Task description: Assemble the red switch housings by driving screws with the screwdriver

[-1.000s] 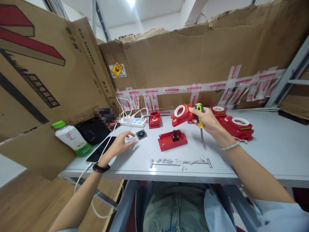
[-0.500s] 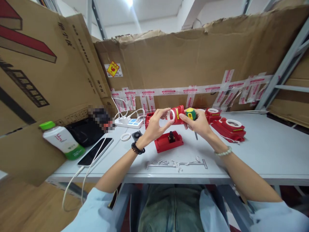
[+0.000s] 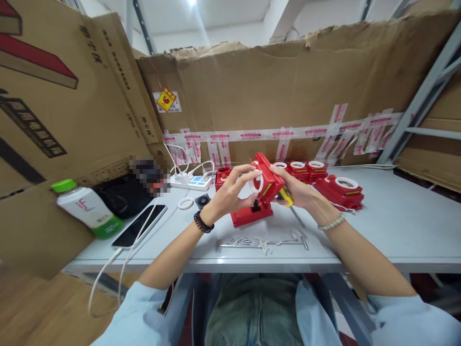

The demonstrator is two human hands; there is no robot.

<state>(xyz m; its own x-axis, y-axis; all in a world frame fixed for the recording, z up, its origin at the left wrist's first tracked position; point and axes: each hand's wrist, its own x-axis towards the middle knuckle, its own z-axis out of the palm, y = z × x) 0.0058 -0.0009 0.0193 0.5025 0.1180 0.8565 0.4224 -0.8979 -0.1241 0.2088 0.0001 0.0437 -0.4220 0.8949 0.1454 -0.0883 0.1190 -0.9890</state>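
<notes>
Both my hands hold a red plastic housing [image 3: 268, 178] with a white ring in its opening, lifted above the table. My left hand [image 3: 232, 192] pinches its left side at the white ring. My right hand [image 3: 297, 192] grips its right side and also keeps a yellow-green screwdriver [image 3: 288, 202], whose shaft points down to the right. Under them on the table lies a flat red base [image 3: 247, 216] with a black part on top. A loose white ring [image 3: 186, 203] and a small black square part [image 3: 202, 200] lie to the left.
Several red housings [image 3: 340, 188] sit at the back right. A metal strip with screws [image 3: 262, 242] lies near the front edge. A white power strip [image 3: 190, 181], a phone [image 3: 139, 231] on a cable and a green-capped bottle [image 3: 86, 209] are at the left. Cardboard walls surround the grey table [image 3: 396, 226].
My left hand left the white ring on the table and came up to the red housing. Both hands brought the housing closer and tilted it; the screwdriver now points down-right.
</notes>
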